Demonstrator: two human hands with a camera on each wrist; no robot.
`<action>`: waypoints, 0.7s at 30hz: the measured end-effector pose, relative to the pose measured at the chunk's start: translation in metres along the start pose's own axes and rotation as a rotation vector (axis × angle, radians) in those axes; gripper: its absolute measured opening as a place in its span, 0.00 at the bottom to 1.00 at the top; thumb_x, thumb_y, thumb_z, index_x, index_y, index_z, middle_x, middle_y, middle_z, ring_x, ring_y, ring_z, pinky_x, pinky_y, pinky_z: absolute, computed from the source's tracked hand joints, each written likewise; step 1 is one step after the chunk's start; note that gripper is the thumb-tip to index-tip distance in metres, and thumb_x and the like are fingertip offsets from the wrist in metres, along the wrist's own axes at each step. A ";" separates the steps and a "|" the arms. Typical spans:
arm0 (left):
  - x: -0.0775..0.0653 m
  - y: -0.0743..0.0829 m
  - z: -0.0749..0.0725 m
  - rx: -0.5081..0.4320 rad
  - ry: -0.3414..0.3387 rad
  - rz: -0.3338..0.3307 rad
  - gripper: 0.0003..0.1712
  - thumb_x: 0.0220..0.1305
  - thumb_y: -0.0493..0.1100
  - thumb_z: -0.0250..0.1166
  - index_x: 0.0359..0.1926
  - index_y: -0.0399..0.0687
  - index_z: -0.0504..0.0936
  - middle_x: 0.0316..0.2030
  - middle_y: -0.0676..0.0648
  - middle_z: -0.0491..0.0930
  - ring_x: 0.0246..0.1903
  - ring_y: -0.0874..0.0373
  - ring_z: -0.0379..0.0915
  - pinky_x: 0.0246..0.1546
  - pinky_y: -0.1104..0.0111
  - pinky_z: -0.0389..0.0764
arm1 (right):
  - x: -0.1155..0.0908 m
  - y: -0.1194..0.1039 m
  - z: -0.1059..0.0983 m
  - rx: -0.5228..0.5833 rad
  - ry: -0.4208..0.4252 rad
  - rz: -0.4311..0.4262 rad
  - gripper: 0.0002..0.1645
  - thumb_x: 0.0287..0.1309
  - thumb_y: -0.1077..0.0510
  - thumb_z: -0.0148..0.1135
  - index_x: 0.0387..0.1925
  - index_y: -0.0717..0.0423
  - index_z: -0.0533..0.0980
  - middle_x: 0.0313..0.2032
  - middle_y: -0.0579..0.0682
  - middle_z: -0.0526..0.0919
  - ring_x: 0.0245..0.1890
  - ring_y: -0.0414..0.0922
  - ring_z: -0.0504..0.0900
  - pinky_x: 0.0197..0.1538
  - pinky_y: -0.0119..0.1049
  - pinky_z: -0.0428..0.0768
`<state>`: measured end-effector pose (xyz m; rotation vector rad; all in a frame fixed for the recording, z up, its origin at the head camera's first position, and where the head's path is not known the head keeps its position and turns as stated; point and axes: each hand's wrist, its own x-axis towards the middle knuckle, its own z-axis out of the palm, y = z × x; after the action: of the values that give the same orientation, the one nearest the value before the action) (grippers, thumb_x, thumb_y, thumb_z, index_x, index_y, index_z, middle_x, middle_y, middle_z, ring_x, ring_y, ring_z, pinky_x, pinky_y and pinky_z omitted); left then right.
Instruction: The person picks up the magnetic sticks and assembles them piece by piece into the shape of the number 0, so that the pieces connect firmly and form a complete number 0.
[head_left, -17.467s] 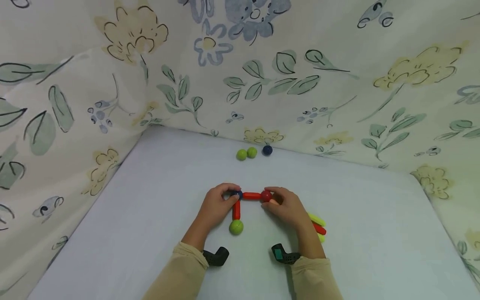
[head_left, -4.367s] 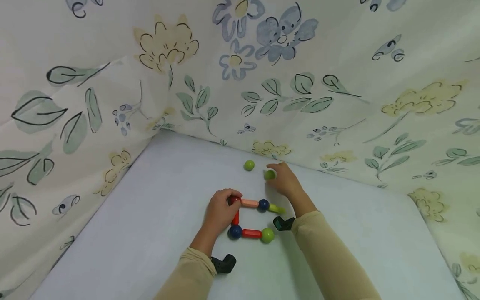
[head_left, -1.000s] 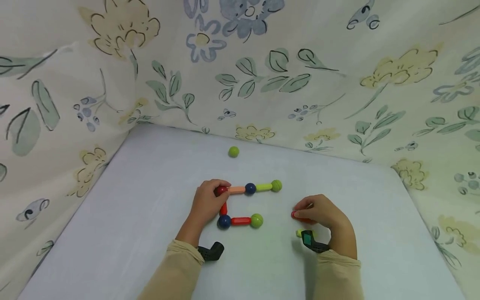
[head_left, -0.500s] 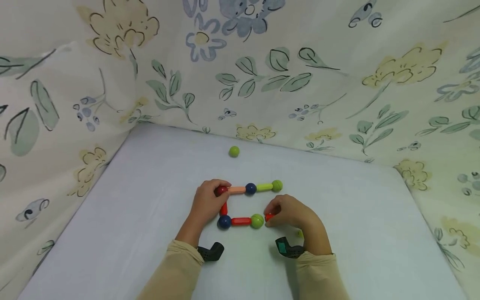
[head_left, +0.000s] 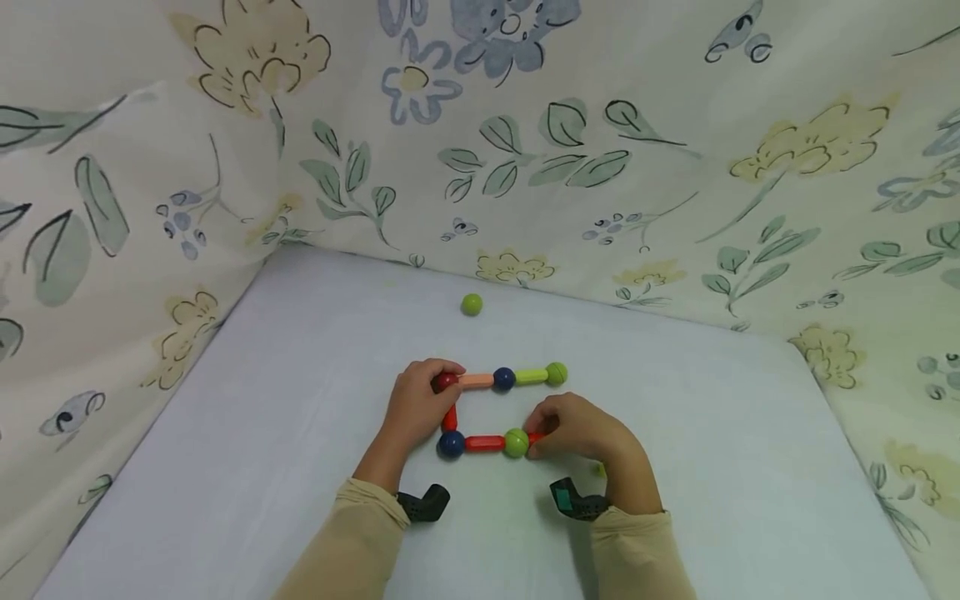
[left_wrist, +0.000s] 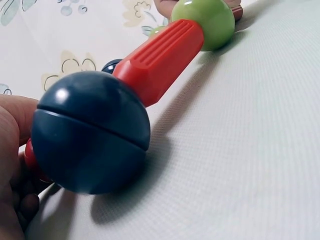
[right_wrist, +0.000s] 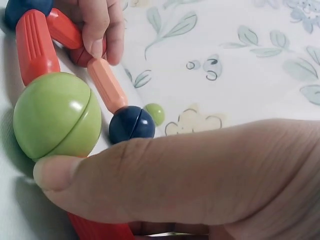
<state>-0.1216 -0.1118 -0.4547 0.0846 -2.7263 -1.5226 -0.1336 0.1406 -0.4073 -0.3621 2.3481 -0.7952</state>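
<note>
My left hand pinches the red ball at the far left corner of a chain of toy balls and rods. From that ball a peach rod, a blue ball, a lime rod and a green ball run right. Towards me, a short red rod leads to a second blue ball, then another red rod and a green ball. My right hand pinches a further red rod, its end right at that green ball.
A loose green ball lies towards the back of the white table. Part of a lime piece shows beside my right wrist, mostly hidden. A flower-printed cloth hangs along the back and left.
My right hand has carried the red rod leftward from the right side of the table to the near green ball. Over the last second my left hand has stayed on the red ball.
</note>
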 end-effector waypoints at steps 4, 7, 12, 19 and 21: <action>0.001 0.000 0.001 0.005 -0.002 0.020 0.13 0.61 0.42 0.68 0.47 0.58 0.85 0.45 0.51 0.81 0.46 0.54 0.71 0.46 0.59 0.78 | 0.000 -0.001 0.001 0.002 -0.009 -0.017 0.15 0.44 0.55 0.79 0.36 0.46 0.83 0.33 0.42 0.82 0.36 0.42 0.76 0.41 0.38 0.75; 0.002 -0.002 0.001 0.009 -0.001 0.016 0.13 0.61 0.42 0.68 0.47 0.58 0.85 0.45 0.51 0.81 0.46 0.54 0.71 0.48 0.59 0.78 | 0.001 -0.004 0.002 -0.004 -0.021 -0.039 0.16 0.44 0.55 0.79 0.37 0.46 0.82 0.33 0.42 0.82 0.36 0.43 0.76 0.41 0.38 0.75; 0.002 -0.004 0.002 0.012 0.000 0.000 0.13 0.60 0.43 0.69 0.47 0.59 0.85 0.46 0.51 0.81 0.47 0.54 0.71 0.50 0.58 0.76 | 0.003 -0.008 0.006 -0.009 -0.037 -0.072 0.19 0.43 0.53 0.79 0.39 0.45 0.82 0.33 0.44 0.80 0.37 0.44 0.75 0.41 0.39 0.74; 0.002 -0.005 0.002 0.003 -0.002 0.004 0.12 0.61 0.43 0.68 0.46 0.60 0.85 0.46 0.52 0.80 0.47 0.54 0.71 0.48 0.59 0.77 | 0.005 -0.008 0.009 0.001 -0.026 -0.093 0.20 0.44 0.52 0.79 0.42 0.43 0.82 0.32 0.46 0.78 0.36 0.45 0.73 0.39 0.39 0.73; 0.003 -0.003 0.003 0.005 -0.004 -0.001 0.12 0.62 0.43 0.68 0.46 0.60 0.85 0.46 0.52 0.80 0.47 0.54 0.71 0.48 0.59 0.77 | 0.004 -0.008 0.008 0.008 -0.017 -0.093 0.20 0.44 0.53 0.79 0.42 0.42 0.83 0.32 0.47 0.77 0.36 0.45 0.73 0.38 0.39 0.72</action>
<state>-0.1242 -0.1109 -0.4593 0.0837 -2.7332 -1.5184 -0.1305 0.1290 -0.4091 -0.4753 2.3262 -0.8411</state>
